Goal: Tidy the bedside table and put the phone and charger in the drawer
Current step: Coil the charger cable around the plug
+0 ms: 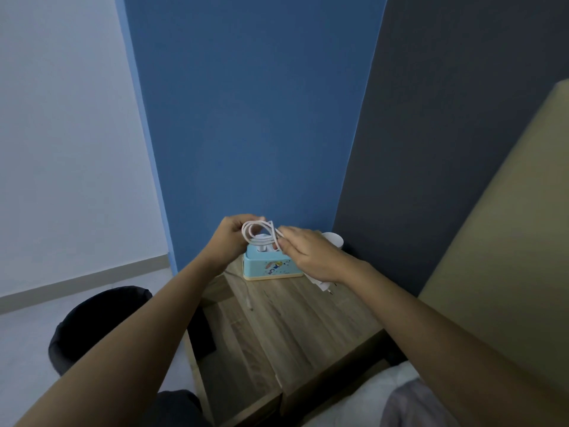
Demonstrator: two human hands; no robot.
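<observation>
Both hands hold a white charger cable (261, 233) looped into a coil above the back of the wooden bedside table (295, 318). My left hand (232, 238) grips the coil's left side. My right hand (311, 254) pinches its right side. A white plug adapter (321, 285) pokes out under my right wrist; a thin cable end trails down to the tabletop near the left edge. The drawer (243, 380) stands pulled out at the table's front left. No phone is visible.
A light blue box (271, 268) with a cartoon print sits at the table's back, just under the coil. A white cup (334, 240) stands behind my right hand. A black bin (101, 322) is on the floor at left. The bed and headboard (508, 272) are at right.
</observation>
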